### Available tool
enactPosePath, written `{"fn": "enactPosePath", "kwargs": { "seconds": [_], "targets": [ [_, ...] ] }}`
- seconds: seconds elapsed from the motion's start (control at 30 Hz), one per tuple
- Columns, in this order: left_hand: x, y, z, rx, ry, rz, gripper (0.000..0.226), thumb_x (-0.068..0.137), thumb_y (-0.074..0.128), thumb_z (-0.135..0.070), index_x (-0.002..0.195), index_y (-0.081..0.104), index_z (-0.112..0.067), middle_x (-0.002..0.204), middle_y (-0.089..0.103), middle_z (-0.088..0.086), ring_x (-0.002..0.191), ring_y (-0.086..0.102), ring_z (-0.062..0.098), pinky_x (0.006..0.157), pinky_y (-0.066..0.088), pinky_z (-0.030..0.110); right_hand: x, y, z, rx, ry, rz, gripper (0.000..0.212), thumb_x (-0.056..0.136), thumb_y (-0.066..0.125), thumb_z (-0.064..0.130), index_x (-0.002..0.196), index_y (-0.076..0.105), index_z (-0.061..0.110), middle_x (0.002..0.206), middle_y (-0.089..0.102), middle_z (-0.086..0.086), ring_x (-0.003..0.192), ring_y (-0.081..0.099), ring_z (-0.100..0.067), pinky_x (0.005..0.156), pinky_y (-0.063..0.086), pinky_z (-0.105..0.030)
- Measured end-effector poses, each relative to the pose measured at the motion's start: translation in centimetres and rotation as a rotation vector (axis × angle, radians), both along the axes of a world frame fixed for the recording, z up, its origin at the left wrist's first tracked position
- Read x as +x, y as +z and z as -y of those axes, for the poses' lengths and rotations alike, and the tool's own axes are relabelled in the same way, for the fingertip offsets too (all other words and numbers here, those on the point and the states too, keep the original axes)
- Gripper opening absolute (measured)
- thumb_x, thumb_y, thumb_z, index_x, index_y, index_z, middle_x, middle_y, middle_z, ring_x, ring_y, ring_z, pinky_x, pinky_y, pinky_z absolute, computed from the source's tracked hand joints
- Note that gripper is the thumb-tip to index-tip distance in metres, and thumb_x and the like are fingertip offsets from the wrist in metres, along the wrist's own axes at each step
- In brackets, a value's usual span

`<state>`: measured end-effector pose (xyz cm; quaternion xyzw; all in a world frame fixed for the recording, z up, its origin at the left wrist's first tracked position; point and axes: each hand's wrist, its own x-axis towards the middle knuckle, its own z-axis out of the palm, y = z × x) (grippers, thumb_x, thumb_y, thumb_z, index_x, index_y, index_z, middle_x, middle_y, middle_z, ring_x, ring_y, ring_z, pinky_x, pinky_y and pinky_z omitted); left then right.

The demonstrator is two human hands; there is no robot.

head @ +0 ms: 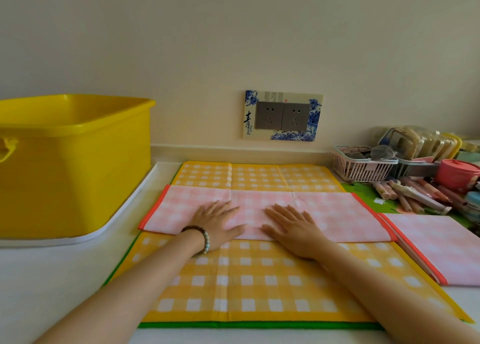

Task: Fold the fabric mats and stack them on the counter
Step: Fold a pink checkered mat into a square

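Observation:
A pink checked mat [337, 213] with an orange border lies folded into a long strip across a spread yellow checked mat [259, 278]. My left hand [218, 224] and my right hand [293, 229] press flat on the pink strip near its middle, fingers straight. A green-edged mat [233, 325] shows under the yellow one. Another folded pink mat [439, 247] lies on the counter at the right.
A large yellow plastic tub [75, 162] stands at the left on the white counter [52, 278]. At the back right are a pink wire basket [361, 167], a red lidded pot [457, 174] and several pens [415, 195]. A wall socket plate [283, 116] is behind.

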<state>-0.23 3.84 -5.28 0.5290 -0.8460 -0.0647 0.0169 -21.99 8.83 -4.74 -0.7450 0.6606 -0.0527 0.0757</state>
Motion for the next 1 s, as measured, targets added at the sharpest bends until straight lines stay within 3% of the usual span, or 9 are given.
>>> {"fn": "enactPosePath", "kwargs": {
  "seconds": [0.1,0.23,0.33,0.5,0.63,0.7,0.77,0.87,1.0],
  "targets": [
    [2.6,0.2,0.2,0.020,0.059,0.023,0.090,0.066,0.005,-0.085,0.146,0.005,-0.044,0.157,-0.006,-0.016,0.145,-0.006,0.013,0.117,-0.001,0.043,-1.0,0.2,-0.2,0.024,-0.004,-0.011,0.065,0.089,0.021,0.069,0.147,0.007,0.045,0.158,0.000,0.014,0.146,-0.002,-0.014,0.118,0.000,-0.042],
    [5.5,0.5,0.2,0.023,0.152,0.022,0.075,0.081,0.015,-0.079,0.146,0.004,-0.043,0.157,-0.007,-0.014,0.145,-0.008,0.013,0.116,-0.003,0.042,-2.8,0.5,-0.4,0.036,-0.048,-0.033,0.066,0.087,0.022,0.071,0.146,0.006,0.046,0.158,0.000,0.013,0.146,-0.002,-0.015,0.118,0.001,-0.043],
    [6.2,0.9,-0.1,0.051,0.169,0.013,0.109,0.052,0.001,-0.095,0.147,0.005,-0.041,0.157,-0.004,-0.014,0.145,-0.005,0.014,0.116,-0.001,0.042,-3.5,0.6,-0.6,0.041,-0.072,-0.042,0.069,0.084,0.020,0.073,0.146,0.005,0.046,0.158,-0.001,0.013,0.146,-0.002,-0.015,0.118,0.001,-0.044],
    [4.5,2.3,2.1,0.119,0.226,0.019,0.094,0.068,-0.001,-0.088,0.148,0.010,-0.039,0.158,0.008,-0.004,0.145,0.009,0.021,0.117,0.010,0.044,-3.5,0.6,-0.7,0.029,-0.083,-0.025,0.071,0.083,0.020,0.075,0.146,0.006,0.046,0.158,-0.001,0.012,0.146,-0.003,-0.015,0.118,0.000,-0.044],
    [0.5,3.4,3.6,0.118,0.112,-0.075,0.096,0.070,0.007,-0.086,0.149,0.015,-0.032,0.157,0.012,-0.003,0.144,0.012,0.020,0.116,0.015,0.045,-3.3,0.6,-0.7,0.005,-0.082,0.024,0.109,0.049,-0.007,0.096,0.145,0.008,0.048,0.158,0.001,0.013,0.146,-0.002,-0.014,0.118,0.001,-0.043],
    [-2.2,3.9,4.4,0.070,0.042,-0.053,0.083,0.083,0.017,-0.075,0.149,0.017,-0.024,0.157,0.013,-0.002,0.144,0.013,0.020,0.116,0.015,0.041,-3.5,0.4,-0.6,-0.004,-0.083,0.035,0.124,0.034,-0.013,0.099,0.145,0.009,0.048,0.158,0.002,0.014,0.146,-0.001,-0.013,0.117,0.001,-0.043],
    [-4.7,4.2,5.5,0.053,-0.006,-0.021,0.078,0.087,0.025,-0.070,0.149,0.018,-0.023,0.157,0.014,-0.001,0.144,0.012,0.021,0.116,0.015,0.041,-3.7,0.3,-0.4,0.004,-0.076,0.060,0.109,0.049,-0.001,0.097,0.146,0.011,0.048,0.158,0.002,0.014,0.146,-0.001,-0.014,0.117,0.001,-0.043],
    [-7.1,4.3,7.2,0.078,-0.014,0.004,0.077,0.085,0.033,-0.071,0.145,0.029,-0.023,0.152,0.025,0.002,0.140,0.020,0.024,0.112,0.024,0.041,-3.9,0.5,-0.1,0.022,-0.066,0.086,0.071,0.084,0.023,0.074,0.147,0.013,0.043,0.158,0.004,0.013,0.146,-0.001,-0.013,0.118,0.000,-0.042],
    [-8.1,4.3,8.8,0.092,0.032,-0.028,0.060,0.081,0.046,-0.068,0.119,0.048,-0.022,0.128,0.048,0.001,0.115,0.045,0.020,0.097,0.040,0.038,-4.7,0.9,0.4,0.025,-0.087,0.252,0.057,0.095,0.026,0.058,0.147,0.022,0.035,0.157,0.016,0.011,0.146,0.007,-0.012,0.116,0.000,-0.039]
  ]
}}
